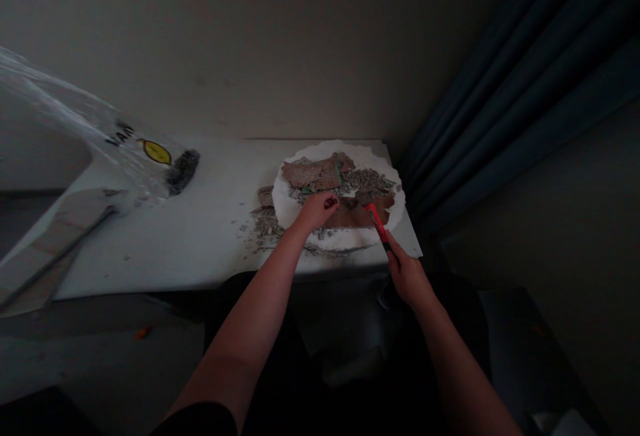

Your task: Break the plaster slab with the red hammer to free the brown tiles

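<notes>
Hammer [379,224], 1, red-and-black handle: the right hand [406,273] is clasping it, head lying over a brown sheet [350,217] on a white scalloped mat [285,215]. Left hand [318,209]: resting at the sheet, fingers curling; cannot tell whether they are pinching anything. Step, seemingly: breaking grey fragments [369,179]; the next stroke is calling for clear fingertips. White table [200,243]: bearing spilled crumbs, 1 printed plastic bag [137,143]. Dark curtain [500,89]: hanging right.
</notes>
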A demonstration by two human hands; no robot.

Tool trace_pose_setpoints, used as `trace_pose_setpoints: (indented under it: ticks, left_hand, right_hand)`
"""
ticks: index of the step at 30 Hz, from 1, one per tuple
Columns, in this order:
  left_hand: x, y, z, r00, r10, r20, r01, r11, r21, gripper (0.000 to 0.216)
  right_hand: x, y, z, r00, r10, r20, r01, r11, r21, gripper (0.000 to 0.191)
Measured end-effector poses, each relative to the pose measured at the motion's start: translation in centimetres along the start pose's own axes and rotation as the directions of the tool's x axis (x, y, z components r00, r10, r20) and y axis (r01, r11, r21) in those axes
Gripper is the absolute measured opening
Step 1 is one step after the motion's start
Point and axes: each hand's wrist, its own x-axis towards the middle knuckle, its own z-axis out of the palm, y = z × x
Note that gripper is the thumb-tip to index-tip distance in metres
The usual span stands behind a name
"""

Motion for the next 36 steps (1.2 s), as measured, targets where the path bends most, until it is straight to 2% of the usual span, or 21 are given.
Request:
trace_pose_setpoints:
  ticks: [6, 11, 18, 21, 30, 36]
  left_hand:
    - [-0.1, -0.3, -0.1, 0.996, 0.095, -0.003, -0.094, 0.99, 0.108, 0.019]
    - [-0.3, -0.5, 0.2, 0.989, 0.138, -0.047, -0.133, 0.985, 0.109, 0.014]
    - [-0.6, -0.3, 0.8, 0.99, 0.133, -0.041, -0.124, 0.978, 0.166, 0.013]
    - [-0.7, -0.3, 0.8, 0.992, 0.121, -0.03, -0.114, 0.978, 0.177, 0.015]
    - [-0.8, -0.4, 0.9, 0.994, 0.107, -0.013, -0.103, 0.979, 0.178, 0.018]
    - [-0.7, -0.5, 1.0, 0.993, 0.114, -0.017, -0.11, 0.979, 0.171, 0.017]
  right_hand:
    - [0.0, 0.0, 0.1, 1.0, -0.007, -0.001, 0.007, 1.0, 0.011, 0.058]
    - [0.0, -0.7, -0.7, 1.0, -0.005, -0.004, 0.005, 0.999, -0.045, 0.056]
    - [0.2, -4.2, -3.9, 0.997, -0.072, -0.04, 0.062, 0.975, -0.212, 0.057]
    - [0.4, -5.6, -4.7, 0.996, -0.088, 0.009, 0.087, 0.957, -0.277, 0.056]
    - [0.2, -7.1, -4.7, 0.996, -0.077, 0.047, 0.09, 0.908, -0.408, 0.061]
    - [0.1, -7.3, -4.7, 0.996, -0.076, 0.047, 0.089, 0.896, -0.435, 0.061]
